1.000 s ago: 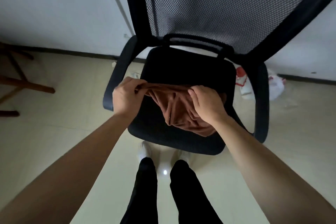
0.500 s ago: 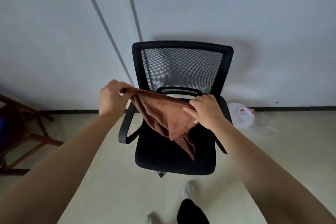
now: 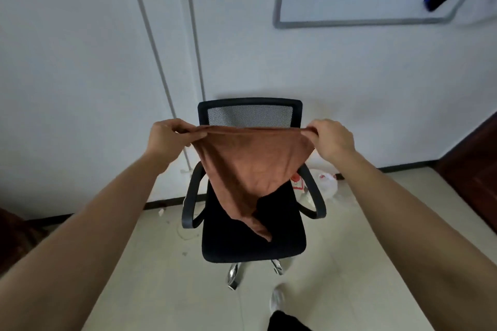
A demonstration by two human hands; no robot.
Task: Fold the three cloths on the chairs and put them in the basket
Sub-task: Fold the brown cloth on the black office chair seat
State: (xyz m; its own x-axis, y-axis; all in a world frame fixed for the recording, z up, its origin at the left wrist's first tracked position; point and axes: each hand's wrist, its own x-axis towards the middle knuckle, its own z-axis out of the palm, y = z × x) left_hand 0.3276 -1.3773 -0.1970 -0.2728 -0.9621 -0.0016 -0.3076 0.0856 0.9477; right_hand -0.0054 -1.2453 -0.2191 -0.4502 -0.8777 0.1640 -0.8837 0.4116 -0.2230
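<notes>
Now I have the left hand (image 3: 167,139) and right hand (image 3: 333,139) each pinching a top corner of the brown cloth (image 3: 250,166), which hangs spread over the seat of the black chair (image 3: 242,246).

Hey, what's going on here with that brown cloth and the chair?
Someone is holding a brown cloth up in front of a black office chair. The left hand pinches one top corner and the right hand the other, so the top edge is stretched between them and the rest hangs to a point. It is not folded yet.
</notes>
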